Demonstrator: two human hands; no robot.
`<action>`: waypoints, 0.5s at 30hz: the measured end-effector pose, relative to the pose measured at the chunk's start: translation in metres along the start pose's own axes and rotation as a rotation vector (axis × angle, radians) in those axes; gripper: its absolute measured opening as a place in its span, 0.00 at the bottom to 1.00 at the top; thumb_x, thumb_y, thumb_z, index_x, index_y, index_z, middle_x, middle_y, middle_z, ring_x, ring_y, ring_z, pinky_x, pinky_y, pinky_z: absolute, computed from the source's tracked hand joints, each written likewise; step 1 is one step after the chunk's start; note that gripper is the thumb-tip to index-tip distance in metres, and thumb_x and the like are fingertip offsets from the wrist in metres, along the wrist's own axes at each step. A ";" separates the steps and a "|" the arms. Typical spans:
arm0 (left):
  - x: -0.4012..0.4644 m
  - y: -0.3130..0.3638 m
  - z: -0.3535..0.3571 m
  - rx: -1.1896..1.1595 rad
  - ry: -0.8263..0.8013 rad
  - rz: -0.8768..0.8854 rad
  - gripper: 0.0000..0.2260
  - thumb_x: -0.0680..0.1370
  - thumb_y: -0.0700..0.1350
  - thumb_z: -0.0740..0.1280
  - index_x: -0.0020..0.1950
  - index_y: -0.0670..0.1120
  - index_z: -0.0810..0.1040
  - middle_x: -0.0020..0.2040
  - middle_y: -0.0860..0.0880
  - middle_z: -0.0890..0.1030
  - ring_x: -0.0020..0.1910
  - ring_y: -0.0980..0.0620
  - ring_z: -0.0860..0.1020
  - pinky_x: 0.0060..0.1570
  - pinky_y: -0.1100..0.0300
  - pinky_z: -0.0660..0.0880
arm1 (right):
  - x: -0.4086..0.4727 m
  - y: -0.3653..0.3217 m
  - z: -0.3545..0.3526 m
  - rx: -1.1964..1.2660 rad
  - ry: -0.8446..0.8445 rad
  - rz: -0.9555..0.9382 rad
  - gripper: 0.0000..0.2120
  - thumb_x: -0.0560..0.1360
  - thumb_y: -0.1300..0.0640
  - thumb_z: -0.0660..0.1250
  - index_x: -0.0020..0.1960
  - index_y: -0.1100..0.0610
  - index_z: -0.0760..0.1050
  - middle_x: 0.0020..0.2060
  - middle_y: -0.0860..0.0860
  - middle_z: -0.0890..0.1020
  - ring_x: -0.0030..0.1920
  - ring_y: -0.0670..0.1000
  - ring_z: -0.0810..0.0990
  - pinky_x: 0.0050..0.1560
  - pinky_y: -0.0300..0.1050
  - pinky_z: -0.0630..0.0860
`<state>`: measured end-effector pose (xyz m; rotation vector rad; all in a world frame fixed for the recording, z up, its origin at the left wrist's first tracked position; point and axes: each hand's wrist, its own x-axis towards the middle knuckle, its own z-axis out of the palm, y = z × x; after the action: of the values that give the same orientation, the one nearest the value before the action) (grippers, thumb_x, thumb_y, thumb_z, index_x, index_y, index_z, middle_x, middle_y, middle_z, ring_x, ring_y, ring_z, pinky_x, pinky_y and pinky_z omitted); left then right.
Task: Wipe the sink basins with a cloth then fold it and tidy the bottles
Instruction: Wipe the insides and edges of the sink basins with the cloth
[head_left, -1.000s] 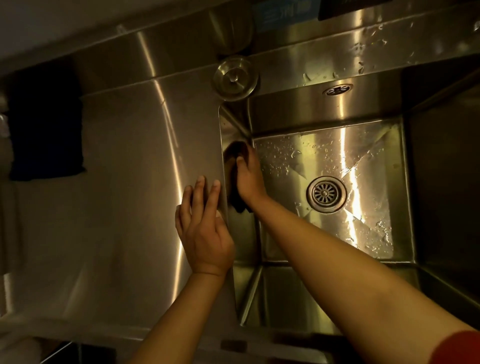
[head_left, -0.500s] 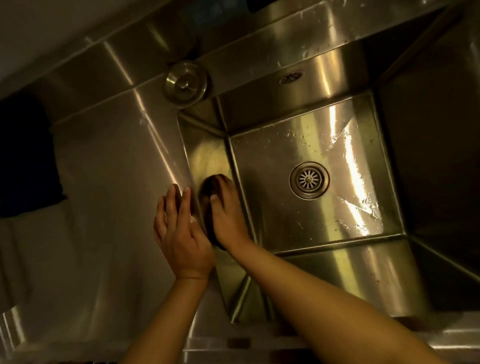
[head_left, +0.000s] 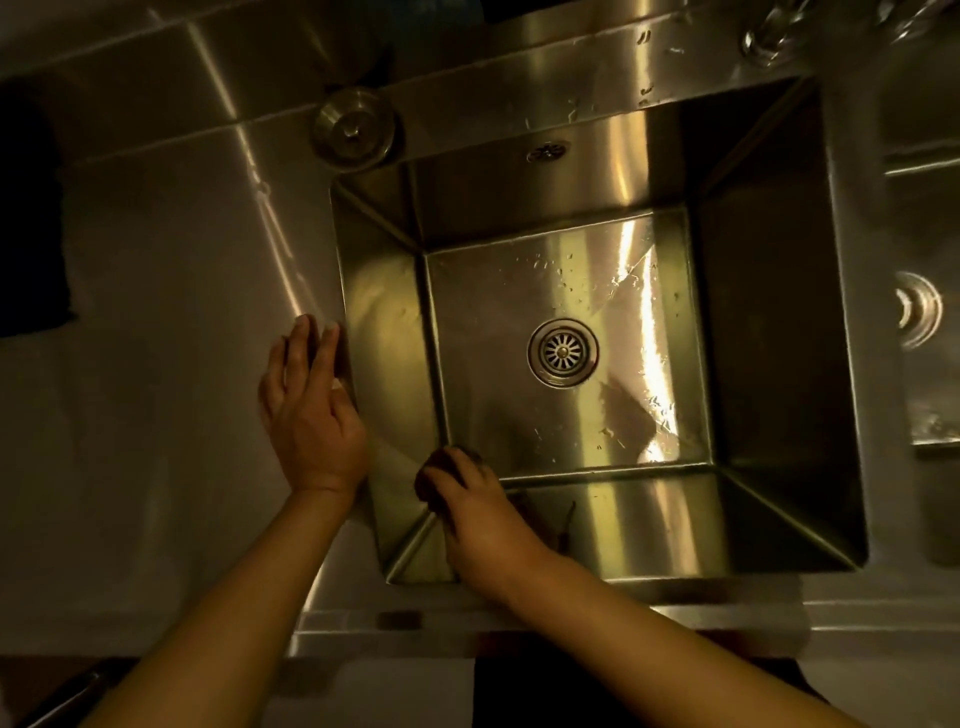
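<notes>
A steel sink basin (head_left: 769, 322) fills the middle of the view, its floor wet with droplets around a round drain (head_left: 562, 353). My right hand (head_left: 480, 512) is down inside the basin's near left corner, pressing a dark cloth (head_left: 435, 470) against the wall; only a small dark edge of the cloth shows past my fingers. My left hand (head_left: 311, 410) lies flat on the counter at the basin's left rim, fingers straight. No bottles can be made out.
A round metal sink plug (head_left: 355, 128) lies on the counter behind the basin's far left corner. A dark cloth-like shape (head_left: 28, 218) sits at the far left. A second basin (head_left: 930, 312) shows at the right edge, a tap base (head_left: 769, 36) at top right.
My right hand and the cloth slid along the left wall toward me, from its far part to the near left corner. My left hand stayed on the rim. The camera shifted, showing the whole basin.
</notes>
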<state>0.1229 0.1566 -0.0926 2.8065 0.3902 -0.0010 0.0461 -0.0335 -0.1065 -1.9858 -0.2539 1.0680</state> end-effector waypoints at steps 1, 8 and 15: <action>0.000 0.000 0.000 0.000 0.001 -0.001 0.28 0.80 0.44 0.55 0.82 0.57 0.65 0.84 0.53 0.61 0.82 0.44 0.58 0.75 0.36 0.62 | -0.006 0.001 0.003 -0.014 -0.037 0.013 0.28 0.81 0.61 0.63 0.79 0.50 0.63 0.81 0.53 0.56 0.78 0.60 0.59 0.78 0.55 0.61; 0.000 -0.001 0.000 0.004 0.011 0.003 0.29 0.79 0.42 0.56 0.81 0.55 0.67 0.83 0.51 0.63 0.81 0.42 0.60 0.75 0.36 0.62 | 0.020 -0.009 0.011 -0.150 -0.434 0.146 0.21 0.82 0.55 0.61 0.75 0.55 0.70 0.73 0.59 0.71 0.70 0.63 0.72 0.70 0.55 0.72; 0.001 -0.007 0.004 0.004 0.035 0.030 0.29 0.79 0.42 0.58 0.81 0.55 0.66 0.83 0.53 0.63 0.81 0.44 0.60 0.76 0.37 0.61 | 0.060 0.031 0.007 -0.226 -0.581 0.252 0.22 0.85 0.53 0.56 0.78 0.54 0.66 0.78 0.58 0.65 0.74 0.61 0.68 0.73 0.55 0.66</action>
<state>0.1224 0.1620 -0.0983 2.8192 0.3565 0.0538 0.0713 -0.0170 -0.1670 -1.8891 -0.4556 1.8435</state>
